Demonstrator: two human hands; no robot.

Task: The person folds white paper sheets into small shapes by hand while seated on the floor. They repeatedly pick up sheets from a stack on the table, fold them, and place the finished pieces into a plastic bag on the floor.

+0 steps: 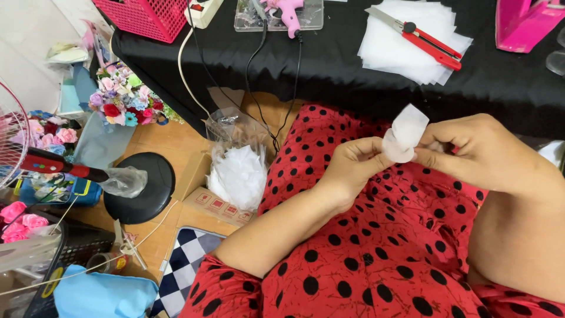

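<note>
Pinching a white foam sheet (404,136) between our left hand (352,166) and right hand (477,151) above our lap, we judge it light, soft and crease-prone; edges suit gripping.

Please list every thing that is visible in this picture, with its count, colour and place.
white piece: one, white, pinched between both hands above the lap
white sheets: one stack, white, on the black table
utility knife: one, red and black, on the stack
glue gun: one, pink, on a clear tray at the table's far edge
basket: one, pink, table's left end
flower bouquet: one, mixed colours, floor at left
bag of white pieces: one, clear, in a cardboard box
left hand: one
right hand: one
</note>
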